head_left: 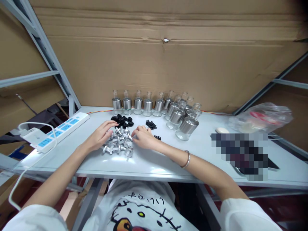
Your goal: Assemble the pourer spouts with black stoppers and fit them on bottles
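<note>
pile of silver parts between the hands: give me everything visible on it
The pile of silver parts is a loose heap of small, shiny metal-looking pieces with round heads and short stems, lying jumbled at mixed angles on the pale table, near its front edge. The left hand rests fingers on its left side; the right hand touches its right side.

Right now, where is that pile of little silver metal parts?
In the head view the pile of silver parts lies near the middle of the white table, between the left hand and right hand, just in front of the black caps.
</note>
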Demonstrator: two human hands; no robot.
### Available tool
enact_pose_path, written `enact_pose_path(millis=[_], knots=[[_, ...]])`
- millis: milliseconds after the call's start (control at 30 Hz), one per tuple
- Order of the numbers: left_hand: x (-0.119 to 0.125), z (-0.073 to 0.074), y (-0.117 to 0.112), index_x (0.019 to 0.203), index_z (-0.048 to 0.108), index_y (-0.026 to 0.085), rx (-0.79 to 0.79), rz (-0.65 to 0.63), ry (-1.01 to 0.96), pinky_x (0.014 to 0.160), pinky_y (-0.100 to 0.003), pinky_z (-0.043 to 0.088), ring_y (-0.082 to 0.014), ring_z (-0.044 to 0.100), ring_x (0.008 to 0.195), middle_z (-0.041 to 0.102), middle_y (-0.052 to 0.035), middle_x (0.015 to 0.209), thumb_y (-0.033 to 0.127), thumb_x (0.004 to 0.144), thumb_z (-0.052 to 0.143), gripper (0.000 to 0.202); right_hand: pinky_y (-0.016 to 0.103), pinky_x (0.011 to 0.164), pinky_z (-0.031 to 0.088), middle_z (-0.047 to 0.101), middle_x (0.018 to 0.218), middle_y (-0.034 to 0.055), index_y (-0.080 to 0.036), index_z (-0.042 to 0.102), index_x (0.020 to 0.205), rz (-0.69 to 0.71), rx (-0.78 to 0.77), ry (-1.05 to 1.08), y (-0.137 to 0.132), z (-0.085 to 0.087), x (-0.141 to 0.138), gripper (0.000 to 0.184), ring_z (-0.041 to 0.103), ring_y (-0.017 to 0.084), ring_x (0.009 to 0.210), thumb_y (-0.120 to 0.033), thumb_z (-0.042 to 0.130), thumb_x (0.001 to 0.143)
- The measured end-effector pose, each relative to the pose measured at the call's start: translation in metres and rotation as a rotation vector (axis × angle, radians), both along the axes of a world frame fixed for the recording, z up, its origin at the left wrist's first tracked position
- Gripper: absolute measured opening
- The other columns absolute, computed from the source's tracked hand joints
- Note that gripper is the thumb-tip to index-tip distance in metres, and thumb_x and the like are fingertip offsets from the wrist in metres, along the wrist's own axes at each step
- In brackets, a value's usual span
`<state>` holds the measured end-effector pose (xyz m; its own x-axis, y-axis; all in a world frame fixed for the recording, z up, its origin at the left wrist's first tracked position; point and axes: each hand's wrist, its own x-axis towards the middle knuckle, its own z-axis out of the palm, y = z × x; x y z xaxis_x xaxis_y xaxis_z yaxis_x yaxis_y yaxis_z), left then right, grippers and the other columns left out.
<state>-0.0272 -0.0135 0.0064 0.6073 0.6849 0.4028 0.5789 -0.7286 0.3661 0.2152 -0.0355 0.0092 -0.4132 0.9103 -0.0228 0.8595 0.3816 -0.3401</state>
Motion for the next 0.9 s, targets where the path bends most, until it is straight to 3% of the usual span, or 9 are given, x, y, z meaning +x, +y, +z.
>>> enact_pose_path(millis=[300,467,700,900], knots=[[-0.001,-0.001,0.002,0.123,0.049,0.019,0.046,0.004,-0.036,0.106,-0.038,0.036,-0.0213,0.047,0.120,0.049,-0.0098,0.126,0.032,0.097,0.030,0.035,0.039,0.083,0.031,0.056,0.103,0.0087,-0.018,0.064,0.093,0.040,0.124,-0.027,0.004,-0.012,0.004,0.019,0.044,0.024,0.103,-0.023,0.046,0.093],[0.016,0.011,0.008,0.121,0.050,0.019,0.081,-0.028,0.005,0.104,-0.039,0.038,-0.0217,0.048,0.118,0.051,-0.0100,0.123,0.033,0.095,0.036,0.031,0.037,0.080,0.032,0.055,0.102,0.0108,-0.016,0.062,0.093,0.057,0.124,-0.073,0.005,-0.015,0.003,0.021,0.044,0.025,0.101,-0.021,0.042,0.094],[0.063,0.039,0.007,0.109,0.059,0.018,0.213,-0.287,0.214,0.093,-0.036,0.041,-0.0208,0.053,0.105,0.060,-0.0089,0.112,0.024,0.095,0.042,0.023,0.037,0.082,0.034,0.051,0.107,0.0117,-0.014,0.055,0.100,0.061,0.176,0.030,0.001,0.009,0.027,0.020,0.041,0.024,0.099,-0.019,0.036,0.095],[0.088,0.033,0.001,0.114,0.057,0.017,0.311,-0.320,0.178,0.083,-0.032,0.042,-0.0197,0.055,0.094,0.059,-0.0103,0.107,0.032,0.093,0.049,0.028,0.036,0.087,0.035,0.048,0.099,0.0084,-0.018,0.048,0.089,0.165,0.182,0.173,-0.003,0.024,0.069,0.020,0.039,0.021,0.094,-0.023,0.031,0.097]])
